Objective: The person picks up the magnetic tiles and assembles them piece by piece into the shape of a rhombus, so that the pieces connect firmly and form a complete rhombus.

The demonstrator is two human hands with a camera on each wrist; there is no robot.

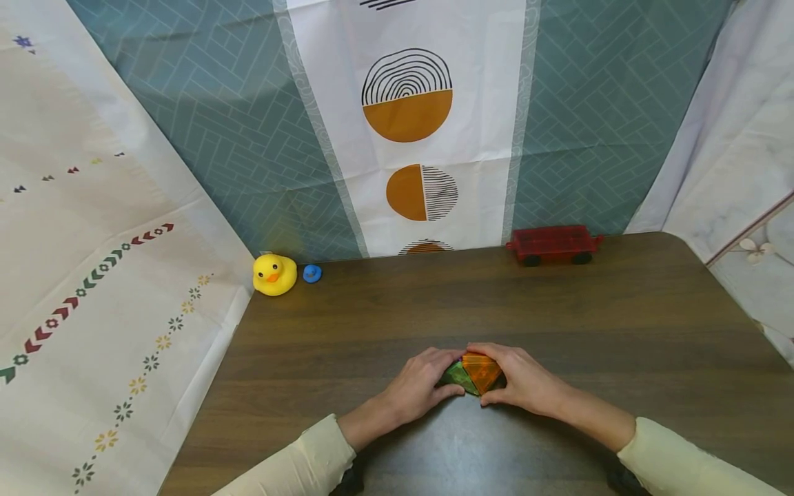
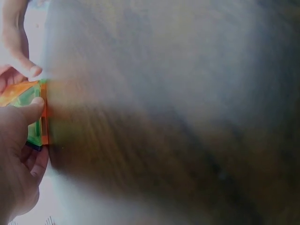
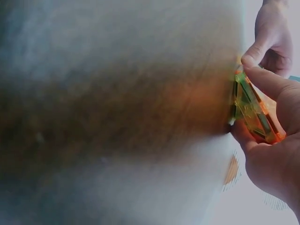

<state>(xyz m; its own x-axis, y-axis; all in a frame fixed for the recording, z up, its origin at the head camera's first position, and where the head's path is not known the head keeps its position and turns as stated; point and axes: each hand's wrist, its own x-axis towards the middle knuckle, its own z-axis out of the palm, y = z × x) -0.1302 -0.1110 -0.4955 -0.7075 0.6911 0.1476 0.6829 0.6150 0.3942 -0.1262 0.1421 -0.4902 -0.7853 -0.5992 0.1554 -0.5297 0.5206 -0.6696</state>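
Observation:
Between the two hands, low over the near middle of the table, is a small faceted shape of see-through magnetic tiles (image 1: 480, 373), with green and orange triangles facing up. My left hand (image 1: 422, 387) grips its left side, thumb toward me and fingers at the far edge. On the opposite side my right hand (image 1: 524, 381) holds it the same way. In the left wrist view the left thumb presses on a green tile (image 2: 34, 119) beside an orange edge. Fingers and palms cover the shape's outer ends.
A brown wooden table (image 1: 372, 310) lies under the hands. At its back left stand a yellow rubber duck (image 1: 275, 274) and a small blue duck (image 1: 312, 273). A red toy wagon (image 1: 554, 244) with black wheels stands at the back right edge. Patterned cloths (image 1: 248, 124) hang behind.

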